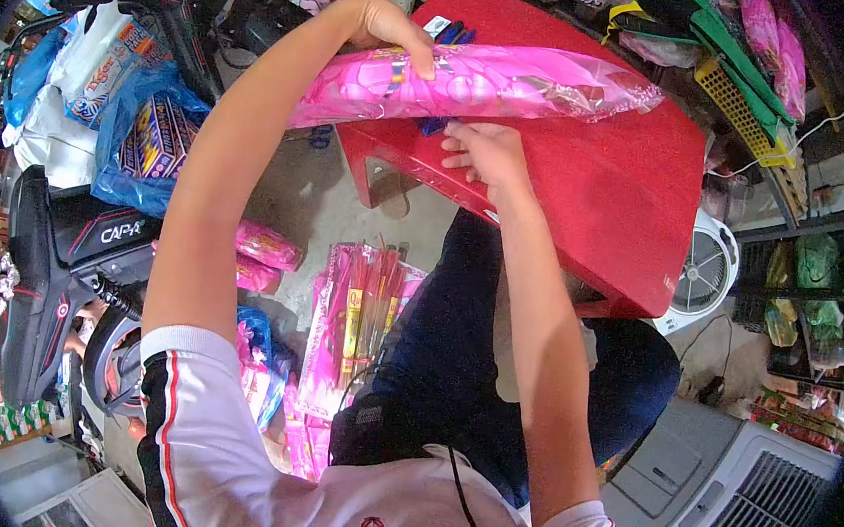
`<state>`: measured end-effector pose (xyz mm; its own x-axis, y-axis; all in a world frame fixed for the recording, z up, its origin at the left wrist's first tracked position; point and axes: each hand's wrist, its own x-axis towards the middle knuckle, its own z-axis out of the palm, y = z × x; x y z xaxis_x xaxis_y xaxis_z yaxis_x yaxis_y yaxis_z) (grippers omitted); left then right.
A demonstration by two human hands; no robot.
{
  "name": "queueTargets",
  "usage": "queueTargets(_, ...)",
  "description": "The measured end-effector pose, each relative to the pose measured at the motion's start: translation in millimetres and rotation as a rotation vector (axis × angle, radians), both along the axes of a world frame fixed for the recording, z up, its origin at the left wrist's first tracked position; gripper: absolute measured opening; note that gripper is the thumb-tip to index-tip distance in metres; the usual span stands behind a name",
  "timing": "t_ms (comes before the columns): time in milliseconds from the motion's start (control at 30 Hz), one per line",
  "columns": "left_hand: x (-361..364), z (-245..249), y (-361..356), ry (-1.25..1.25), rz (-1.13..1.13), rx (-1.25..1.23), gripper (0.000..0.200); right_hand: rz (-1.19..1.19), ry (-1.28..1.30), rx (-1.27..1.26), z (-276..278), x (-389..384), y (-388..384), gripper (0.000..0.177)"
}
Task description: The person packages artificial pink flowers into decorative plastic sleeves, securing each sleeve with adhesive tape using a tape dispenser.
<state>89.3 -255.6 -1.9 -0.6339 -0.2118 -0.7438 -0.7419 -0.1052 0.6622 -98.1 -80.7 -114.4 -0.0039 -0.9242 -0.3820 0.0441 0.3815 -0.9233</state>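
A long pink package [538, 85] in clear, shiny plastic lies across the end of a red table [609, 195]. My left hand [394, 28] reaches over its top and grips it, with a finger bent down onto the wrap. Just below the package, my right hand [487, 154] has its fingers apart and slightly bent, holding nothing that I can see. Dark blue cord-like material [434, 124] shows beside those fingertips, and more blue shows above the package. Whether the two pieces join beneath it is hidden.
Pink packets and bundles of sticks [368, 304] lie on the floor by my legs. At left stand a black motorbike [93, 235] and a blue plastic bag [138, 178] with a box inside. A white fan [708, 268] sits right of the table, near a yellow basket [741, 111].
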Motion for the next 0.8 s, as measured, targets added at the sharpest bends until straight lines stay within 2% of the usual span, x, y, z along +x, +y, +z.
queueTargets(233,4.7,0.6,-4.1,0.008,0.012,-0.064,0.099,-0.029,-0.011,-0.074,-1.2,1.3,3.5,0.029)
queueTargets(333,0.3,-0.1,-3.2,0.025,0.004,0.01,0.099,-0.017,0.032,-0.056,0.1,3.5,2.3,0.03)
queueTargets(533,6.5,-5.6,-7.5,0.0,-0.016,-0.057,0.1,-0.009,0.026,-0.064,-2.2,2.9,2.6,0.032)
queueTargets(633,11.6,-12.8,-8.6,0.026,0.048,-0.056,0.098,0.002,0.037,-0.06,-3.2,3.2,0.9,0.031)
queueTargets(800,10.4,-15.0,-10.6,0.054,0.009,-0.004,0.096,0.003,0.044,-0.029,-4.6,2.9,-2.6,0.03)
